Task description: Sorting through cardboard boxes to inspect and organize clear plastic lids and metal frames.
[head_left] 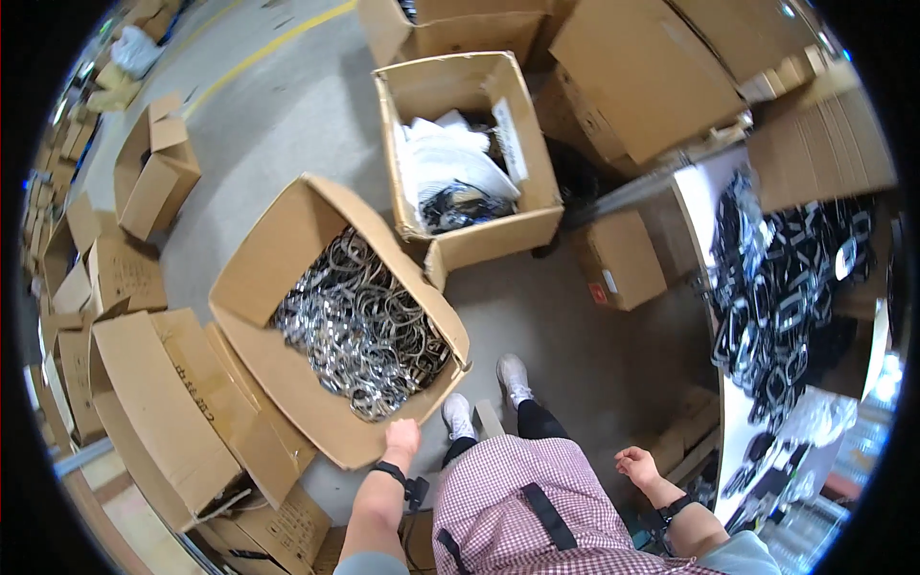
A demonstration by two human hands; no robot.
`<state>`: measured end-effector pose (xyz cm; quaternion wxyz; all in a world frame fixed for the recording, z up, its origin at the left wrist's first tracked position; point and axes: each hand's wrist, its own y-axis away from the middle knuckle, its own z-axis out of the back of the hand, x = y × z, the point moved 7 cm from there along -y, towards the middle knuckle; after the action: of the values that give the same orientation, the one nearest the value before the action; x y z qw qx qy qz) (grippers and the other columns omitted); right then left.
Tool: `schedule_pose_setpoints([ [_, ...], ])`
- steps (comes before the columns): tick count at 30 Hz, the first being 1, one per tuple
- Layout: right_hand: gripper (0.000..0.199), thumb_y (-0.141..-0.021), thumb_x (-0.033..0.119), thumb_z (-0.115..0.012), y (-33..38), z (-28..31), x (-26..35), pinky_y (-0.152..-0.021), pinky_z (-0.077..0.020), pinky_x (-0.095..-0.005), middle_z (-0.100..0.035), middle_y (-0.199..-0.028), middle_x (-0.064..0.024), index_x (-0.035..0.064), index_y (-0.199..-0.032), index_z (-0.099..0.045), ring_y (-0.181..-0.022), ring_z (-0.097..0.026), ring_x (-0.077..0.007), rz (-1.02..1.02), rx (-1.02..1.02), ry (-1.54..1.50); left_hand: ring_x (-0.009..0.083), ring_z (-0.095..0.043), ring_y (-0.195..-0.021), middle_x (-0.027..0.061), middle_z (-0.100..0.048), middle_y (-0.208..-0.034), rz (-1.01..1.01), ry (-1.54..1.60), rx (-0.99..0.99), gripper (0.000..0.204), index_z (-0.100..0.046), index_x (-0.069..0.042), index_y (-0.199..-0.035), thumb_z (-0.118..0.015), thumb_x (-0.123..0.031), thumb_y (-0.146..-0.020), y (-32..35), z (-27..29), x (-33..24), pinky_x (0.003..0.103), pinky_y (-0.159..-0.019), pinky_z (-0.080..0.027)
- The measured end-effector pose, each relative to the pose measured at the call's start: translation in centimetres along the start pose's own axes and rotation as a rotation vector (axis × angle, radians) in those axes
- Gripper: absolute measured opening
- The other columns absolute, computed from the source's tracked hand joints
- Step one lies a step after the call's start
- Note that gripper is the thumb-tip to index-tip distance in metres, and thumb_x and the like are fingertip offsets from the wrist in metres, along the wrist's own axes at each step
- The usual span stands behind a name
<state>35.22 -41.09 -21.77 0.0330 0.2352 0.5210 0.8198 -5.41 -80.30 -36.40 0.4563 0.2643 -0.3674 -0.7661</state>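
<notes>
Two hands (402, 437) (637, 467) low, well apart

Loops (369, 331) lie in a box (264, 251) left, a heap (791, 311) on a table (699, 203) right

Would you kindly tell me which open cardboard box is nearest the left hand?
The wide box of shiny loops: it lies beside the left hand, whereas the box holding white sheets stands farther away.

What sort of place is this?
Probably a sorting or packing workshop: a big box holds many shiny loops, black parts lie on a white table, and other cardboard boxes stand around.
</notes>
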Motion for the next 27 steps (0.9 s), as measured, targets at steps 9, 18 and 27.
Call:
schedule_pose_setpoints([
  [9, 0.017, -0.088, 0.014, -0.059, 6.3, -3.9, -10.9, -0.086, -0.0523, -0.0353, -0.072, -0.096, -0.0139, 0.0047, -0.099, -0.069, -0.092, -0.069, -0.0265, -0.029, -0.180, 0.254, 0.0373, -0.070, -0.087, 0.0220, -0.071, -0.089, -0.205, -0.002, 0.012, 0.031, -0.075, -0.003, -0.085, -0.056, -0.028, -0.086, 2.5, -6.2, -10.9, 0.046, -0.082, -0.057],
  [18, 0.018, -0.090, 0.014, -0.058, 0.4, 3.4, -20.1, -0.085, -0.0511, -0.0342, -0.072, -0.093, -0.0119, 0.0052, -0.099, -0.070, -0.090, -0.067, -0.0226, -0.202, -0.137, 0.079, 0.0373, -0.069, -0.089, 0.0227, -0.070, -0.093, -0.223, -0.160, 0.035, 0.032, -0.073, -0.003, -0.092, -0.059, -0.031, -0.084, 0.9, -2.1, -17.3, 0.047, -0.085, -0.055],
  [27, 0.019, -0.090, 0.013, -0.055, -0.3, 6.5, -26.4, -0.084, -0.0514, -0.0328, -0.072, -0.093, -0.0105, 0.0048, -0.097, -0.071, -0.089, -0.067, -0.0204, -0.247, -0.068, -0.072, 0.0411, -0.066, -0.095, 0.0278, -0.067, -0.097, -0.227, 0.247, -0.310, 0.039, -0.072, 0.000, -0.096, -0.061, -0.036, -0.085, -7.9, 10.3, -34.4, 0.047, -0.087, -0.052],
])
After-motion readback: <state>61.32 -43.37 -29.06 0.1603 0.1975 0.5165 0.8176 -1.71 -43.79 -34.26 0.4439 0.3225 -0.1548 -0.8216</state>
